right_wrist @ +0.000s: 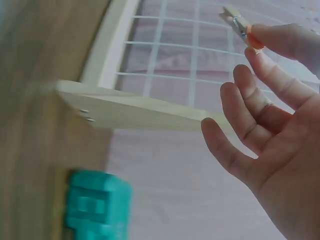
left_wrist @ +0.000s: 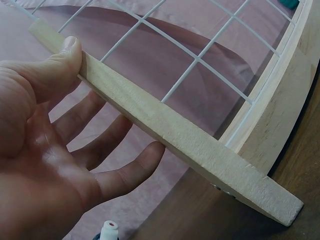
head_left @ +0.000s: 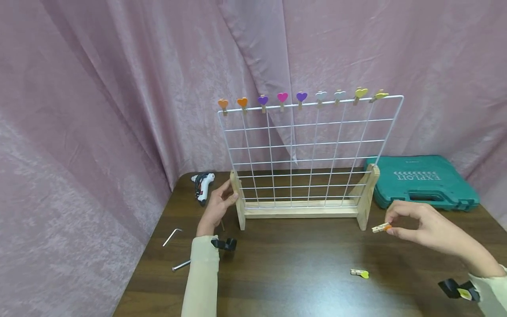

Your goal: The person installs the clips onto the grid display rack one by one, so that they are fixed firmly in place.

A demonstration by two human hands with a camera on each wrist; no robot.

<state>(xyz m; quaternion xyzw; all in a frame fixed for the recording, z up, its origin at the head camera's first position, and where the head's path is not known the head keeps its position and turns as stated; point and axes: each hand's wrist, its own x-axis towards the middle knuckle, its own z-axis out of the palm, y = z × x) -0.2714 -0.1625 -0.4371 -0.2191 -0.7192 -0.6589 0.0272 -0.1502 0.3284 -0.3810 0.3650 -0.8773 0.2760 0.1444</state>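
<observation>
A white wire grid (head_left: 313,144) stands upright in a wooden stand (head_left: 301,212). Several clothespins with coloured hearts, such as a pink one (head_left: 282,97), are clipped along its top wire. My left hand (head_left: 218,206) grips the stand's left upright (left_wrist: 150,120), thumb on its front edge and fingers at its outer side. Between thumb and index finger, my right hand (head_left: 425,229) pinches a small wooden clothespin (right_wrist: 236,22) with an orange heart, held right of the stand. The fingertips partly cover that heart. Another clothespin (head_left: 359,273), with a yellow-green heart, lies on the table.
Behind my right hand lies a teal tool case (head_left: 420,180). A white glue gun (head_left: 203,187) is at the back left. Nearer on the left are a hex key (head_left: 172,237) and a metal bolt (head_left: 181,266). A pink curtain (head_left: 119,110) hangs behind the brown table (head_left: 285,264).
</observation>
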